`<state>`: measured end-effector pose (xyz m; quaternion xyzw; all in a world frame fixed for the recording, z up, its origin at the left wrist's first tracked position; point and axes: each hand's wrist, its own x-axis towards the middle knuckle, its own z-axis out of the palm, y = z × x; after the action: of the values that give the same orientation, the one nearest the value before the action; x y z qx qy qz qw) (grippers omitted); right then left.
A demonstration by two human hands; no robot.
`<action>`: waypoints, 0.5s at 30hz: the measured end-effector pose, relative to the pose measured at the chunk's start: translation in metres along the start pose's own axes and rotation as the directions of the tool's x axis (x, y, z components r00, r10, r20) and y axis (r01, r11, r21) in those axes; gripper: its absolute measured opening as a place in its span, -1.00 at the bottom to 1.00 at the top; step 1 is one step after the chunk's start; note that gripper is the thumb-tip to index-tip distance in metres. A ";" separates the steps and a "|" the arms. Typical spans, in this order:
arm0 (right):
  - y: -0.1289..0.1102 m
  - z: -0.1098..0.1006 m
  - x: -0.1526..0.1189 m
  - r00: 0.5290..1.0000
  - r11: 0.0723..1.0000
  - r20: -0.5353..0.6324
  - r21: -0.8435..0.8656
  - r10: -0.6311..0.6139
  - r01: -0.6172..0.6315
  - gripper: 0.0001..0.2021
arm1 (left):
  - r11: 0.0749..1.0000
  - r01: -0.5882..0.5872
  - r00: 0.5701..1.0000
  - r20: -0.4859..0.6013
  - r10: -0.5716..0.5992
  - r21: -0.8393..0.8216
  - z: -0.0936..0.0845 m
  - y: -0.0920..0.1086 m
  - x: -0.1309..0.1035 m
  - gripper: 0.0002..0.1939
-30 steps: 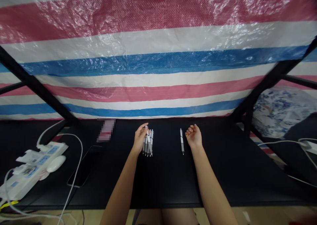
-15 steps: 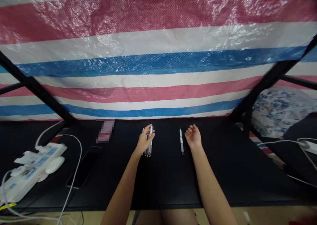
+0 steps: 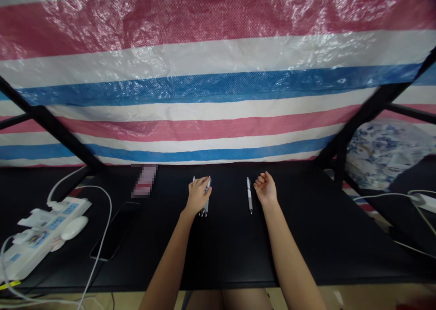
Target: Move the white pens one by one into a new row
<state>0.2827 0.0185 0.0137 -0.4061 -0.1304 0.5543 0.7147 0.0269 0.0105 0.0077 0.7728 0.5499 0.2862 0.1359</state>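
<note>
Several white-and-grey pens [image 3: 206, 207] lie side by side on the black table, left of centre. My left hand [image 3: 198, 194] is over them with fingers bent and thumb closed round the upper part; its palm hides much of the bunch, so which pens it grips is unclear. One single white-and-grey pen [image 3: 250, 195] lies apart to the right, its tip toward me. Just right of it, my right hand [image 3: 266, 188] rests on the table on its side, fingers curled in, with nothing seen in them and not touching that pen.
At the left are a white power strip [image 3: 44, 237] with plugs and cables, a dark phone [image 3: 116, 230] under a cable, and a blurred pink item [image 3: 145, 180]. A striped plastic sheet [image 3: 218, 128] hangs behind the table. Black frame bars [image 3: 357, 119] slant at both sides.
My left hand has come down and turned more palm-down over the bunch of pens; the pen raised in its fingers now lies lower among the others. My right hand and the single pen are unmoved.
</note>
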 end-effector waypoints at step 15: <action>-0.011 -0.006 -0.017 0.967 0.100 0.204 -0.970 -0.150 0.220 -0.64 | 0.996 0.002 0.999 -0.051 0.002 0.085 0.001 -0.004 -0.002 -0.63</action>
<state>0.2880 0.0003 0.0220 -0.7412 -0.5315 0.2463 0.3279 0.0245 0.0099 0.0039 0.7703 0.5648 0.2822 0.0888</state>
